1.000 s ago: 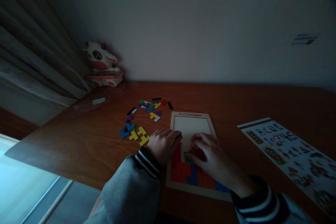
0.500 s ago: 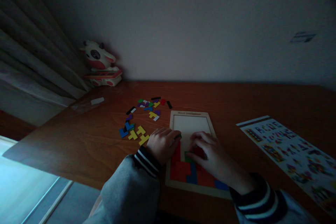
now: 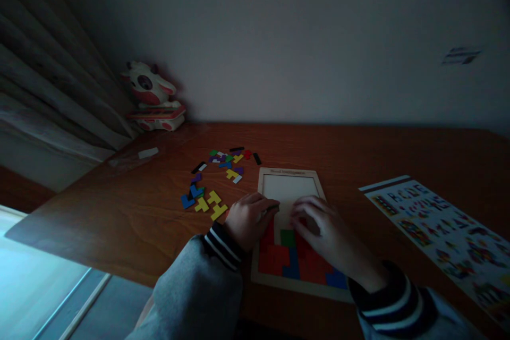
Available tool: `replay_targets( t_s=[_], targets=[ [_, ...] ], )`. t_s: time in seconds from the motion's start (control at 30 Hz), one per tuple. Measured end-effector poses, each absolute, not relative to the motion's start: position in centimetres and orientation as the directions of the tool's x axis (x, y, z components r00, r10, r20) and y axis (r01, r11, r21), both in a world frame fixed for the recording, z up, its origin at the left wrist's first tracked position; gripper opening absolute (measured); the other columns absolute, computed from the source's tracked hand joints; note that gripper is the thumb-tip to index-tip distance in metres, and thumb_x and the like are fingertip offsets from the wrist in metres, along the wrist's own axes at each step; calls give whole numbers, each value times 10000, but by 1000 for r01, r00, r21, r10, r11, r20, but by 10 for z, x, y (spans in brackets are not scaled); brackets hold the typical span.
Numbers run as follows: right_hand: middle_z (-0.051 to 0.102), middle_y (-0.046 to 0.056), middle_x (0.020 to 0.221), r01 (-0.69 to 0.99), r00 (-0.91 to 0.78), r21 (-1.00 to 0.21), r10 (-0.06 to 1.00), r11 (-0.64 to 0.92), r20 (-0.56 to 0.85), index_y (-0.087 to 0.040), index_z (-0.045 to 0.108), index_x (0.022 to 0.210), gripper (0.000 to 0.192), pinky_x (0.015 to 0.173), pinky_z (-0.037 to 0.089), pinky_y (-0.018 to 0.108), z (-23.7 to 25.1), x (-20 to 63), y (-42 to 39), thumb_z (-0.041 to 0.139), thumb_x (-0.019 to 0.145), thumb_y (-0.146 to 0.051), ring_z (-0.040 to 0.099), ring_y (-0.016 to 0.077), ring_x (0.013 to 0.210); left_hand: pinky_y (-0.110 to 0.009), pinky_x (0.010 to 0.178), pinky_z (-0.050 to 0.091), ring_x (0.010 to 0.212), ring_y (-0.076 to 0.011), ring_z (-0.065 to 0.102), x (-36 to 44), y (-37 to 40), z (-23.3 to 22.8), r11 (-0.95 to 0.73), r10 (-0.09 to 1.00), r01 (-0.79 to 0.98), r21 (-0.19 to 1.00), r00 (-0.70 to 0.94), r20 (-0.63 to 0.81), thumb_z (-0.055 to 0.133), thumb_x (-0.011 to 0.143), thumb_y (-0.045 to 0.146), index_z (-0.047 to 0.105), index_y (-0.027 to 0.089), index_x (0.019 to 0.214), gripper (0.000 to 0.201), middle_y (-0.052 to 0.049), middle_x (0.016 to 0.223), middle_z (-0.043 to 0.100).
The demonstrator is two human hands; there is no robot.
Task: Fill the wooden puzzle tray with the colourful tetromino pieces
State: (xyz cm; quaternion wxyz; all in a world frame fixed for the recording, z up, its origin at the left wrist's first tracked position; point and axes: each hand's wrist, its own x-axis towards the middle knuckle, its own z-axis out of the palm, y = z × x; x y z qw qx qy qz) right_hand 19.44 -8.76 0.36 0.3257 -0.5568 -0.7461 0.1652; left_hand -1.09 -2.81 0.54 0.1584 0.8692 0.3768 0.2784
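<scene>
A wooden puzzle tray (image 3: 295, 288) lies in front of me. Red and blue pieces fill its near end, and a green piece (image 3: 287, 238) sits just beyond them. My left hand (image 3: 249, 218) is over the tray's left edge, its thumb and fingers closed on a small dark puzzle piece (image 3: 273, 206) seen mostly edge-on. My right hand (image 3: 319, 223) hovers above the right half, fingers loosely curved, thumb a little apart, with no piece visible in it. It covers part of the red pieces.
Loose coloured pieces (image 3: 213, 197) are scattered on the table left of and beyond the tray. A printed pattern sheet (image 3: 442, 228) lies at the right. A cow-shaped toy (image 3: 153, 98) stands at the back left by the curtain (image 3: 51, 64).
My right hand has risen slightly away from the green piece, which now shows fully in the tray. My left hand has shifted slightly right, still holding the dark piece.
</scene>
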Motion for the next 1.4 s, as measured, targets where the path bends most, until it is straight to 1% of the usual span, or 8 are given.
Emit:
replay_targets(
  t_s=[0.17, 0.27, 0.43, 0.63, 0.77, 0.93, 1.17, 1.4],
  targets=[
    [703, 48, 1040, 597, -87, -761, 964, 253, 253, -247, 631, 1071, 163, 872, 537, 355, 6, 192, -88, 567, 930, -299, 670, 201, 964, -209, 675, 541, 673, -113, 666, -8, -33, 11, -570, 790, 449, 688, 531, 308, 700, 870, 249, 741, 221, 1004, 142, 3, 865, 752],
    [713, 42, 1065, 500, -83, -846, 983, 186, 166, -252, 622, 1143, 229, 854, 545, 327, 5, 189, -89, 551, 945, -342, 683, 182, 943, -218, 704, 552, 719, -125, 685, -6, -34, 14, -582, 769, 381, 718, 545, 334, 653, 901, 240, 749, 219, 999, 139, -9, 888, 762],
    [722, 36, 1058, 413, -62, -899, 989, 145, 131, -251, 627, 1138, 231, 845, 545, 324, 2, 189, -87, 572, 935, -347, 685, 180, 939, -238, 737, 561, 779, -140, 701, -5, -35, 13, -626, 729, 321, 710, 563, 389, 592, 930, 220, 736, 202, 1050, 189, -39, 925, 760],
    [730, 35, 1006, 409, -28, -907, 995, 101, 98, -242, 649, 1064, 188, 803, 556, 322, -7, 190, -82, 572, 931, -350, 697, 184, 895, -248, 764, 554, 812, -151, 701, -4, -32, 6, -617, 771, 479, 624, 524, 361, 616, 907, 188, 720, 201, 1031, 162, -30, 934, 753],
    [724, 38, 967, 457, -8, -885, 995, 90, 97, -234, 657, 1002, 137, 809, 554, 339, -11, 187, -79, 580, 921, -314, 691, 196, 891, -295, 820, 540, 882, -181, 683, -5, -29, 2, -708, 701, 510, 488, 586, 406, 584, 927, 185, 726, 213, 992, 158, -29, 960, 748],
    [679, 63, 956, 596, -25, -786, 982, 165, 187, -210, 687, 917, 78, 836, 544, 386, -14, 186, -75, 619, 881, -216, 664, 216, 896, -330, 826, 532, 890, -197, 660, -6, -28, -6, -777, 629, 528, 342, 641, 440, 550, 946, 212, 738, 211, 993, 194, -45, 998, 741],
    [631, 67, 971, 628, -63, -754, 978, 193, 197, -205, 702, 920, 108, 871, 535, 383, -19, 190, -74, 613, 877, -163, 634, 210, 935, -331, 815, 510, 887, -200, 654, -8, -28, -8, -812, 584, 521, 264, 718, 379, 555, 954, 244, 741, 217, 978, 190, -45, 978, 753],
    [615, 63, 1002, 654, -106, -735, 984, 178, 144, -208, 700, 911, 105, 889, 509, 369, -12, 192, -76, 617, 873, -156, 612, 206, 966, -328, 803, 496, 859, -195, 653, -8, -28, -5, -814, 581, 513, 274, 737, 346, 563, 946, 222, 733, 211, 953, 171, -33, 944, 758]
  ],
)
